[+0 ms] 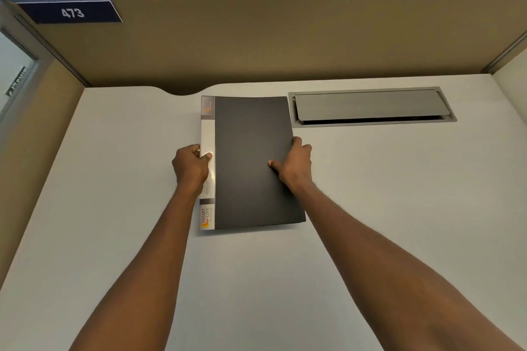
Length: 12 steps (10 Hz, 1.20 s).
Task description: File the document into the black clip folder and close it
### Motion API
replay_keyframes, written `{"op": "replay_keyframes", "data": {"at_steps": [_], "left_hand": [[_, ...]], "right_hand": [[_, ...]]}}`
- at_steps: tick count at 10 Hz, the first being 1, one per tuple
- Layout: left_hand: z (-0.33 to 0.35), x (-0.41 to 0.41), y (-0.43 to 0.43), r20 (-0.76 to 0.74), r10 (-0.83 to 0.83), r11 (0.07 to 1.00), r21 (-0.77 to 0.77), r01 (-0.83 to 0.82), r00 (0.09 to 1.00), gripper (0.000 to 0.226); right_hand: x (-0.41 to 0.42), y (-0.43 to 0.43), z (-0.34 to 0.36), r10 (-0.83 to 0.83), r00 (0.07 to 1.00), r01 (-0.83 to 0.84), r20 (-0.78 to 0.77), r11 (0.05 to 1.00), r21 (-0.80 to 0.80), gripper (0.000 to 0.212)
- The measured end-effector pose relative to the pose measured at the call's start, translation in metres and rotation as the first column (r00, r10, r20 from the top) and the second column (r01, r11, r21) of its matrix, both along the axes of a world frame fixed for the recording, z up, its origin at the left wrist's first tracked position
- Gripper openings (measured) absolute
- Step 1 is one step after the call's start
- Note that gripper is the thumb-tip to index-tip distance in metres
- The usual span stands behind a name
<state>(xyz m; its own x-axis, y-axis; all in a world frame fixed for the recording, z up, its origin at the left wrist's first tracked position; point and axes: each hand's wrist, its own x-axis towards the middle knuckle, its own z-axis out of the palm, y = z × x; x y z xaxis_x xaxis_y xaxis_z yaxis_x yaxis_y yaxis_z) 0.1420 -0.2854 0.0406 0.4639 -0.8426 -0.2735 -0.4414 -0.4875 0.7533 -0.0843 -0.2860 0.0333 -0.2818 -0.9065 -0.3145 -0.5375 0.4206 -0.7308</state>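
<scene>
The black clip folder lies closed and flat on the white desk, its white labelled spine on the left. My left hand grips the spine edge, thumb on top of the white strip. My right hand holds the folder's right edge, thumb pressed on the black cover and fingers curled around the side. No loose document is visible; whatever is inside the folder is hidden by the cover.
A grey cable hatch is set in the desk just right of the folder. A tan partition with a "473" label walls off the back. Plants stand behind it.
</scene>
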Motion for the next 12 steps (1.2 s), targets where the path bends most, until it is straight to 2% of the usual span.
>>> {"op": "replay_keyframes", "data": {"at_steps": [3,6,8,10,12], "left_hand": [[-0.007,0.007,-0.073,0.053,-0.035,0.997,0.065,0.032,0.998,0.036],[-0.025,0.002,-0.086,0.180,-0.081,0.994,0.085,0.067,0.980,0.033],[-0.021,-0.010,-0.068,0.352,-0.126,0.990,0.107,0.094,0.927,0.037],[-0.019,-0.028,-0.031,0.492,-0.193,0.981,0.117,0.155,0.849,0.047],[-0.026,-0.059,0.036,0.562,-0.328,0.933,0.066,0.354,0.760,0.061]], "right_hand": [[0.010,-0.067,-0.003,0.022,0.999,-0.020,-0.039,0.998,0.064,0.070],[0.014,-0.079,-0.013,0.139,0.952,-0.104,-0.274,0.985,0.138,0.075],[0.013,-0.057,-0.011,0.225,0.817,-0.208,-0.532,0.974,0.093,0.073],[0.010,-0.024,0.000,0.281,0.766,-0.331,-0.578,0.943,0.020,0.061],[-0.011,0.039,0.001,0.405,0.747,-0.483,-0.527,0.875,-0.013,0.062]]}}
